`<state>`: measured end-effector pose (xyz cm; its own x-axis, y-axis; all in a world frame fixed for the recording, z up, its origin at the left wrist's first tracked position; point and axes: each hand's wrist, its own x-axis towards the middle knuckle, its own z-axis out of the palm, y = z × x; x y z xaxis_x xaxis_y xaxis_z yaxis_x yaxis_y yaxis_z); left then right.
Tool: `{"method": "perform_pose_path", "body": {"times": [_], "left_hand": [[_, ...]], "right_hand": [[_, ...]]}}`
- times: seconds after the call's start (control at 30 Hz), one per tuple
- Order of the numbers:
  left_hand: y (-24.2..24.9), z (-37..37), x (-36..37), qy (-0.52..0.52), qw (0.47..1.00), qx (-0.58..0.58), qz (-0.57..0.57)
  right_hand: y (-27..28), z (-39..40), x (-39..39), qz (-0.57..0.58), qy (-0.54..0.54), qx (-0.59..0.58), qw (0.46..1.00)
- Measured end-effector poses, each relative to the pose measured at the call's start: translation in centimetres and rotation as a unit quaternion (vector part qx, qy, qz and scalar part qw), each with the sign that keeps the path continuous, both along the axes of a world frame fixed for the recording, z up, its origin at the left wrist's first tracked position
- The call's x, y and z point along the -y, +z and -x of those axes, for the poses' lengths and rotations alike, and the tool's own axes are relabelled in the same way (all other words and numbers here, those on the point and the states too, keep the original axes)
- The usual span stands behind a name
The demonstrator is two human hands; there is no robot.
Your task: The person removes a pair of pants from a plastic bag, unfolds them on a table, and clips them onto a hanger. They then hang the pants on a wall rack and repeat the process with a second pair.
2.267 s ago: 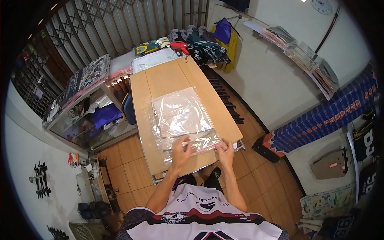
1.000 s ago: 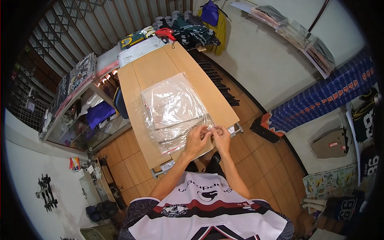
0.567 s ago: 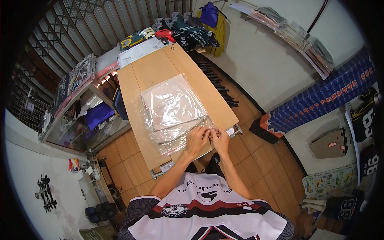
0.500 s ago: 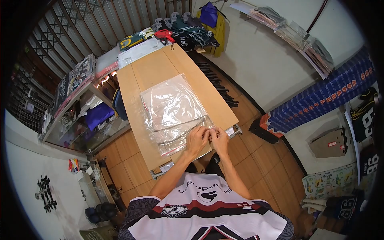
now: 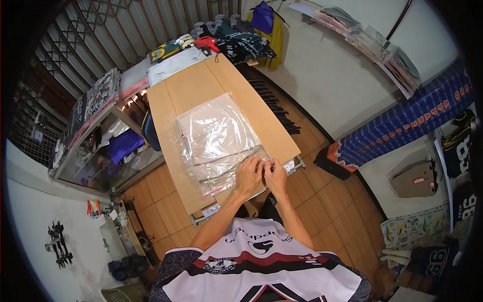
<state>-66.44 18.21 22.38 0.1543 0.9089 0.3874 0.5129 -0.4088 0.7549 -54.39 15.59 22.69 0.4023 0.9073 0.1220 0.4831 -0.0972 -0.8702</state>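
A clear plastic bag (image 5: 219,132) with something flat, folded and pale inside lies on the wooden table (image 5: 186,83). Its loose near end is wrinkled and has a reddish strip along the edge. At the near right corner of this bag, my left hand (image 5: 248,176) is closed, fingertips pinching the plastic edge. My right hand (image 5: 275,176) sits right beside it, also in a pinch on the same edge. The fingertips of both hands nearly touch, and the exact bit of plastic between them is hard to see.
A red tape dispenser (image 5: 207,45) and piled dark garments (image 5: 241,40) are at the table's far end. To the left stands a glass display case (image 5: 90,156). Blue boxes (image 5: 402,118) line the right wall, beneath a shelf of packets (image 5: 370,45).
Both hands stay at the bag's near right corner, with only a very slight shift of the fingers. The bag has not visibly moved.
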Motion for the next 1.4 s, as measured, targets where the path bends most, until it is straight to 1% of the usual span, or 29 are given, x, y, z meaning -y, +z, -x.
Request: {"method": "perform_pose_path", "body": {"times": [0.1,0.2,0.27,0.3,0.37,0.4,0.47,0.5,0.6,0.67,0.77,0.87,0.97,1.0,1.1,1.2,1.3,1.4], "left_hand": [[0.2,-0.1,0.0,0.005,1.0,0.008,-0.001],[0.1,-0.1,0.1,0.01,1.0,0.02,-0.001],[-0.5,-0.1,0.0,0.014,1.0,0.022,-0.003],[-0.4,-0.1,-0.1,0.03,0.999,0.033,-0.003],[-0.1,-0.1,-0.5,0.06,0.997,0.055,-0.005],[-0.1,-0.1,-0.3,0.045,0.998,0.053,0.01],[0.0,0.1,0.1,0.018,0.998,0.05,0.038],[-0.1,0.3,0.3,0.009,0.998,0.048,0.024],[-0.4,1.4,1.0,-0.003,0.999,0.03,-0.019],[-0.5,2.2,1.7,0.003,0.999,0.002,-0.049],[-0.4,3.1,2.2,0.001,1.0,0.01,-0.014],[1.0,2.9,2.2,0.034,0.992,0.104,0.064],[1.9,3.6,0.7,0.083,0.994,0.056,-0.038],[2.5,4.1,0.3,0.09,0.993,0.055,-0.047],[3.7,4.9,0.0,0.094,0.994,0.041,-0.031],[2.6,5.6,1.0,0.038,0.999,0.028,-0.016],[1.7,6.4,2.8,0.012,1.0,-0.022,-0.005],[0.5,7.6,4.4,0.039,0.998,-0.051,0.013]], "right_hand": [[-0.2,0.1,-0.2,-0.004,0.0,0.016,1.0],[-0.1,0.4,-0.3,-0.002,-0.001,0.007,1.0],[-0.5,0.3,-0.3,0.009,-0.006,0.037,0.999],[-0.8,0.2,-0.3,0.014,-0.009,0.052,0.999],[-1.5,0.2,-0.4,-0.017,-0.012,0.055,0.998],[-1.3,0.2,-0.2,-0.031,-0.013,0.057,0.998],[-0.7,0.1,0.0,0.001,-0.007,0.017,1.0],[-0.2,0.1,0.0,0.017,-0.003,-0.002,1.0],[0.0,0.5,0.1,0.001,-0.003,-0.032,0.999],[0.8,0.7,0.4,0.02,0.023,0.005,1.0],[0.9,0.7,0.4,0.042,0.055,0.042,0.997],[-0.4,0.5,0.5,0.045,0.058,0.052,0.996],[0.1,0.8,0.8,0.056,0.034,0.043,0.997],[0.4,0.9,0.8,0.062,0.024,0.037,0.997],[0.5,1.2,0.6,0.068,0.012,0.039,0.997],[2.2,1.7,0.8,0.098,0.032,0.051,0.993],[3.3,2.8,1.2,0.129,0.053,0.081,0.987],[2.3,4.1,1.8,0.104,0.078,0.083,0.988]]}}
